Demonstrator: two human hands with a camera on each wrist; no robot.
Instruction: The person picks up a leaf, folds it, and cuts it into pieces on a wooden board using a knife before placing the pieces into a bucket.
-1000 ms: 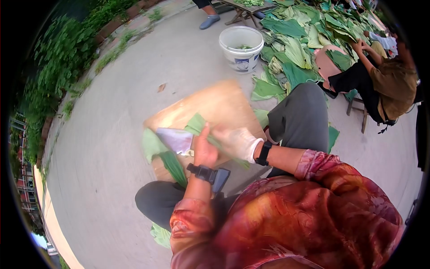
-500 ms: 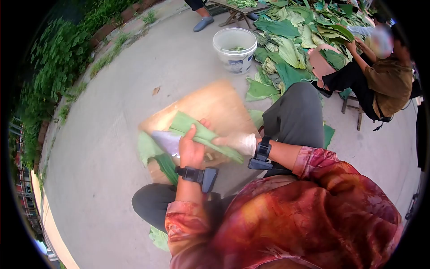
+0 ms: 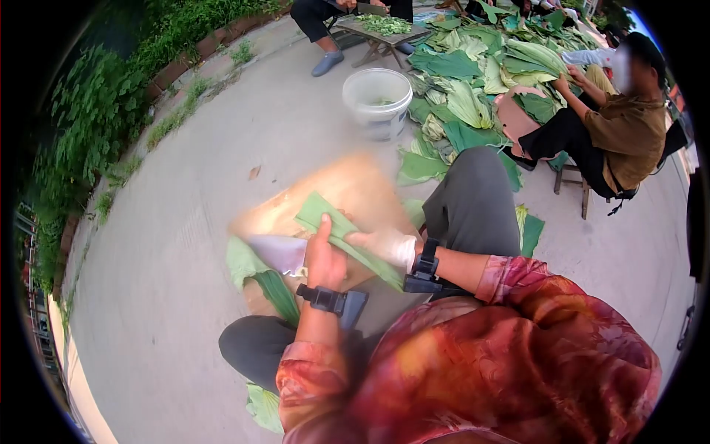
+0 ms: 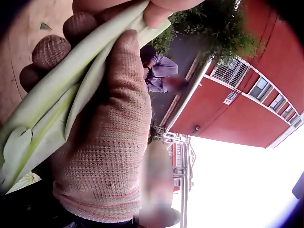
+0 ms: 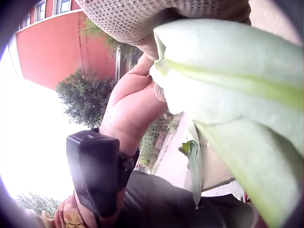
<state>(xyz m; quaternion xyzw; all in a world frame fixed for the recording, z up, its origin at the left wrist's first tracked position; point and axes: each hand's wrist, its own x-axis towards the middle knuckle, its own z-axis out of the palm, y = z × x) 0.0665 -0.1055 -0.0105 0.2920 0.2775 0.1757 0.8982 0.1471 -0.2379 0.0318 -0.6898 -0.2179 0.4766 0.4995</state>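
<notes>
A pale green lotus leaf (image 3: pixel 379 269), folded into a long flat strip, slants between both hands above a wooden board (image 3: pixel 355 177). My bare left hand (image 3: pixel 325 257) grips its far part, thumb laid along the top. Nearer its lower end, my right hand (image 3: pixel 388 247), in a knit glove, pinches it between thumb and fingers. The left wrist view shows the gloved fingers curled behind the layered leaf (image 4: pixel 47 97). In the right wrist view the broad leaf (image 5: pixel 237 90) fills much of the picture. A knife blade (image 3: pixel 277 253) lies on the board beside my left hand, its handle hidden.
More leaves (image 3: pixel 248 263) hang over the board's left edge. A white bucket (image 3: pixel 377 100) stands beyond the board, near a large leaf pile (image 3: pixel 470 103). To the right, a seated person (image 3: pixel 629 126) handles leaves; another works at a low table (image 3: pixel 381 33).
The leaf, bunched and blurred between the hands earlier, now shows as a long strip stretched between them. The head view has tilted up, bringing more of the far people into sight.
</notes>
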